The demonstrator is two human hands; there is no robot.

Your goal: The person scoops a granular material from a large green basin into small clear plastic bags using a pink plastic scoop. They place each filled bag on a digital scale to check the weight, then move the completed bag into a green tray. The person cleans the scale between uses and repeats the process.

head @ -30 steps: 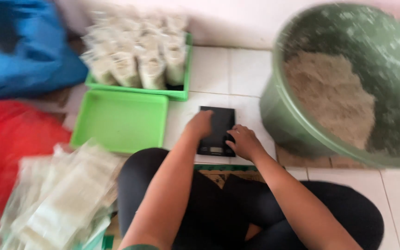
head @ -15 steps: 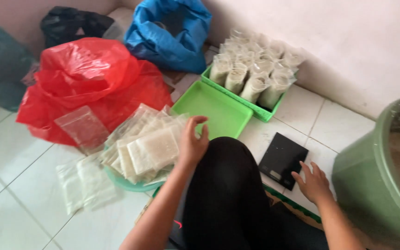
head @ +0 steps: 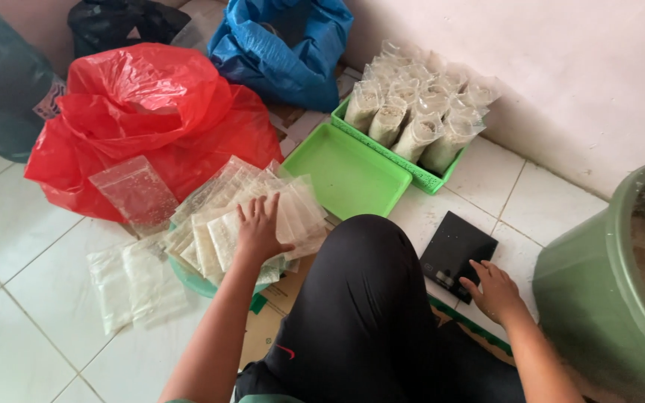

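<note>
left hand [head: 259, 227]: off scale [head: 457, 254] | now flat on plastic bags [head: 218, 224]

Two hands, left [head: 259, 227] and right [head: 496, 289], one black scale [head: 457, 250], two green trays [head: 349, 173] [head: 434, 179], one red bag [head: 151, 112], one blue bag [head: 285, 52] and one green tub [head: 599, 298] are counted.

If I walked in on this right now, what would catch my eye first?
Probably the big red plastic bag on the tiled floor at upper left, with a blue bag behind it. Next, the left hand pressed on a heap of clear plastic pouches, while the right hand touches a small black scale. By the wall, a green tray holds filled pouches.
</note>
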